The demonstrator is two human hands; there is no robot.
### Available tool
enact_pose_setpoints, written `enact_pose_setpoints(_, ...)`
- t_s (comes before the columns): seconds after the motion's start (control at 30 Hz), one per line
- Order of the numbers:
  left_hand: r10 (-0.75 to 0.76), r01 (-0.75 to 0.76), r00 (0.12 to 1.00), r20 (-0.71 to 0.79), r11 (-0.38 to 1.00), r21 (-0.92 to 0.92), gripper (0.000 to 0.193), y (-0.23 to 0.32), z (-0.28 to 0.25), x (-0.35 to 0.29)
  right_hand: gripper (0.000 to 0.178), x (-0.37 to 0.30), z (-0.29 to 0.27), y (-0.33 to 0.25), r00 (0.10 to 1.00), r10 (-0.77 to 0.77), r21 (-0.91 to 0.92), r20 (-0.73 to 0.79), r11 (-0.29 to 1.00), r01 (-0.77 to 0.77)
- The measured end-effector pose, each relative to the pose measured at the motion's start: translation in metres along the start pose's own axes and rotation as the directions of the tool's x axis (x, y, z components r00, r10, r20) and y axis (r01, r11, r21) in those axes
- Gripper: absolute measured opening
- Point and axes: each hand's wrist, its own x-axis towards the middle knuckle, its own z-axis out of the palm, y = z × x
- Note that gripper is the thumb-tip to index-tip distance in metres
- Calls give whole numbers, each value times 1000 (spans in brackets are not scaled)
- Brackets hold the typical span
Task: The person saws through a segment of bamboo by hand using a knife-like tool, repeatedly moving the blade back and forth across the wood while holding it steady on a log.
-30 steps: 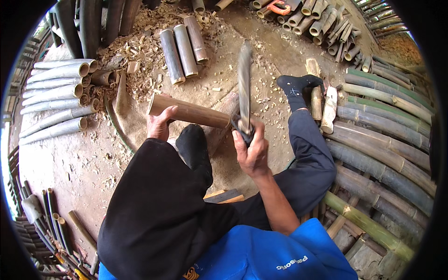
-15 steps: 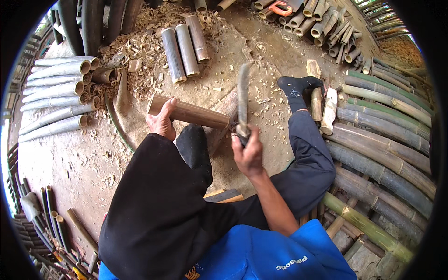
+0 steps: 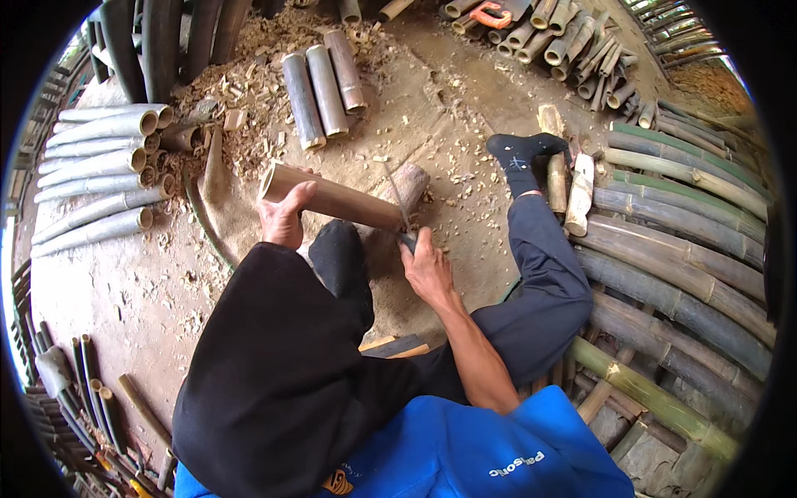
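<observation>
A brown bamboo section lies tilted across a short log, its right end lower than its left. Near the left end, my left hand is wrapped round it, thumb on top. My right hand grips the dark handle of a machete. Its narrow-looking blade crosses at the bamboo's right end and points away from me. Whether the edge touches the bamboo I cannot tell. My socked left foot rests close beside the log.
Three bamboo sections lie ahead among wood shavings. Stacked bamboo tubes are at the left. More cut bamboo and an orange-handled saw sit at the far right. Long bamboo poles form a slatted platform at right, beside split wood.
My right hand has come down and slightly left. The raised machete blade has dropped to the bamboo's right end. My left hand still holds the bamboo in nearly the same place.
</observation>
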Motion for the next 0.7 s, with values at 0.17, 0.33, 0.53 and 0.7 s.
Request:
enact_pose_setpoints(0.17, -75, 74, 996, -54, 997, -9, 55, 9, -20, -7, 38, -4, -32, -29, 997, -23, 116, 79, 993, 14)
enact_pose_setpoints(0.33, -104, 103, 994, 14, 992, 79, 53, 15, -24, -7, 31, -17, -65, -59, 932, -251, 297, -261, 898, 325)
enact_pose_setpoints(0.53, -167, 164, 985, 46, 984, 63, 53, 16, -24, 0, 40, -1, -9, 8, 990, 86, -42, 110, 996, -81)
enact_pose_setpoints(0.7, -107, 96, 951, -289, 994, -54, 41, -4, -12, -1, 36, -19, -69, -62, 985, -137, 218, -101, 963, 156)
